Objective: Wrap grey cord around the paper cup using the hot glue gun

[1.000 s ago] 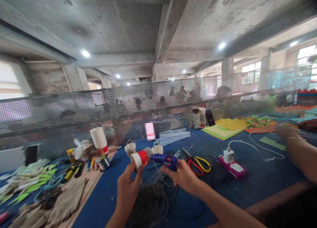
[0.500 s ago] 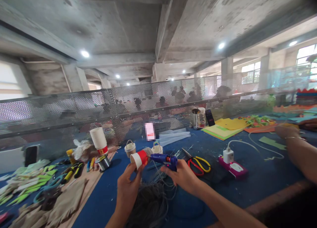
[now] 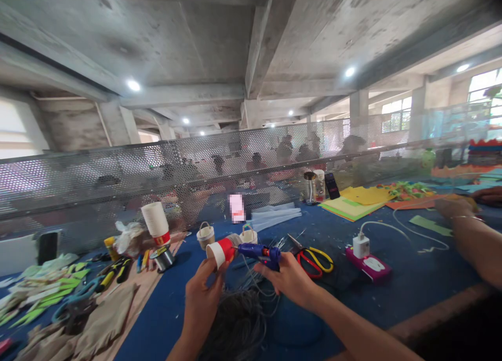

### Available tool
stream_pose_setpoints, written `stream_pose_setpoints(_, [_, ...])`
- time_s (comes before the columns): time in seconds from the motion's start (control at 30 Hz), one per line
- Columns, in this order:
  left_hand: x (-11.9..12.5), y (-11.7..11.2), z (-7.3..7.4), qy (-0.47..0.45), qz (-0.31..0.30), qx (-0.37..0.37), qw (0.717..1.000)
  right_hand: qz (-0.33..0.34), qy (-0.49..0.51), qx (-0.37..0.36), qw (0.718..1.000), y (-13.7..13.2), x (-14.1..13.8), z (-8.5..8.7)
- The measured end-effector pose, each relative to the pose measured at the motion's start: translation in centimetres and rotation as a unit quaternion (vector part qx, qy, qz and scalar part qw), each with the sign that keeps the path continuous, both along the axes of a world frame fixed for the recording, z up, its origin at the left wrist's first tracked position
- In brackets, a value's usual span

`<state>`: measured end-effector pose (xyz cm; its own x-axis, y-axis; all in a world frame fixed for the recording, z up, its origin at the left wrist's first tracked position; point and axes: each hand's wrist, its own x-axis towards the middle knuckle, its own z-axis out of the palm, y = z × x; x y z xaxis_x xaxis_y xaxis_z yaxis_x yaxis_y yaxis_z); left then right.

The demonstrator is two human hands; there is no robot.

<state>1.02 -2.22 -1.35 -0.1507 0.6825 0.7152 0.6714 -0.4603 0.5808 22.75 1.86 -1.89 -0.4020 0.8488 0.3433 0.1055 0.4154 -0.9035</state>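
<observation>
My left hand (image 3: 202, 293) is closed on a small paper cup (image 3: 219, 250), white with a red band, held on its side above the blue table (image 3: 411, 285). My right hand (image 3: 288, 280) grips a blue glue gun (image 3: 261, 253), its nozzle pressed to the cup's grey, cord-wrapped end. A tangle of grey cord (image 3: 235, 324) lies under both hands.
Red and yellow scissors (image 3: 314, 257) and a pink power strip with a white charger (image 3: 366, 259) lie to the right. Two little cup baskets (image 3: 206, 234), a cup stack (image 3: 156, 222), tools and green cut-outs sit left. Another person's forearm (image 3: 466, 235) rests at far right. A perforated metal screen (image 3: 196, 178) backs the table.
</observation>
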Motion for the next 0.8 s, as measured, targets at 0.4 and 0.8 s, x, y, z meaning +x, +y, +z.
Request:
stream_pose_setpoints(0.4, [0.1,0.0,-0.1,0.051,0.003,0.024,0.998,-0.005,0.004,0.004,1.000,0.0,0.0,0.2])
stream_pose_setpoints(0.8, [-0.3,0.7,-1.2,0.148,0.033,0.107,0.983,-0.016,0.003,0.001,1.000,-0.1,0.1,0.3])
